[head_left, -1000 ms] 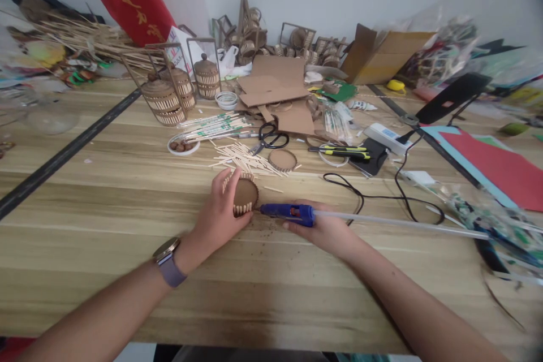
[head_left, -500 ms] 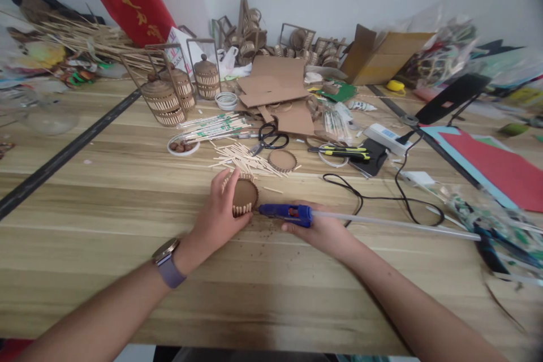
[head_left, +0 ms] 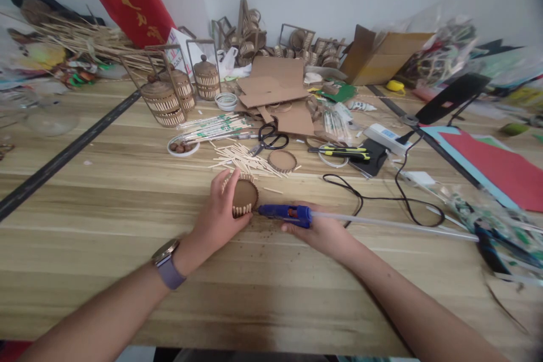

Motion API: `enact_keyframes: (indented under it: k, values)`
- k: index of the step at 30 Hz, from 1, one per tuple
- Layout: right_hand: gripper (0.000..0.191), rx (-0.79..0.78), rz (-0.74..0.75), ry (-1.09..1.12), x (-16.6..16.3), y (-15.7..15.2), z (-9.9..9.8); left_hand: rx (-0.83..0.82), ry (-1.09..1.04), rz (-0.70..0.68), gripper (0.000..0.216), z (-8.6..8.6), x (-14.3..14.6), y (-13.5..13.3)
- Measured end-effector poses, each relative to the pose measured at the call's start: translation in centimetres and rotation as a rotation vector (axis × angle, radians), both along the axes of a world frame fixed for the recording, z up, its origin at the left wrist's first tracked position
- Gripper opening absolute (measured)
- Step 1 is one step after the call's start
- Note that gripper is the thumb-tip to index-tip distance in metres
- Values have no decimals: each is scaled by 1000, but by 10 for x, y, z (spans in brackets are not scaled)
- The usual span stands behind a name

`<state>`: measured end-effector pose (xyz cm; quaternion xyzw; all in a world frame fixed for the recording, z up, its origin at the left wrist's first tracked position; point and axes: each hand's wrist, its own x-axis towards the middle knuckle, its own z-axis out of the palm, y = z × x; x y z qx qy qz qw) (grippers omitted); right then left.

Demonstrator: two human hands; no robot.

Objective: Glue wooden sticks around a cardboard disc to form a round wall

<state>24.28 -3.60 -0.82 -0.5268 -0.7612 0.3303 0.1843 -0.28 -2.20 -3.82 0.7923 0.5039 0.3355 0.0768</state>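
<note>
My left hand [head_left: 218, 203] grips the left side of a round cardboard base [head_left: 245, 192] lying on the table. Short wooden sticks stand upright along part of its rim, and my fingers hide some of them. In my right hand [head_left: 324, 232] is a blue hot glue gun [head_left: 284, 213], its nozzle at the base's right edge by my left thumb. A long clear glue stick [head_left: 390, 223] runs out of the gun's back. Just beyond the base lie loose cut sticks [head_left: 244, 159] and a second round cardboard disc [head_left: 282, 161].
Black-handled scissors [head_left: 271, 138] and a yellow-black cutter [head_left: 343, 151] lie behind my hands. A black cable [head_left: 382, 198] loops on the right. Small lidded stick baskets [head_left: 163, 102] stand back left, cardboard sheets [head_left: 275, 82] in the middle, an open carton [head_left: 386, 56] back right.
</note>
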Motion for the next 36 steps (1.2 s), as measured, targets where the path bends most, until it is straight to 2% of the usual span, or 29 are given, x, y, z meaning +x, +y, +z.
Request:
enact_keyframes:
  k: [17,23,25,29,31,33,36]
  values:
    - [23,-1,9,12,0,0,-3,5,-7,-6,98,0,-1,1]
    - [32,-14,-74,112,6,5,5,-2,-11,-6,99,0,-1,1]
    - [38,-125,-82,150,16,9,13,12,-7,-8,100,0,-1,1]
    - [59,-569,41,187,38,15,27,22,-15,-5,102,-1,-1,1]
    - [64,-671,87,125,47,17,32,16,-20,-4,102,-1,-1,1]
    - [64,-600,93,-16,53,19,37,9,-21,-5,101,-2,-2,1]
    - [59,-309,56,-313,56,23,47,-3,-23,-8,100,-2,-2,2]
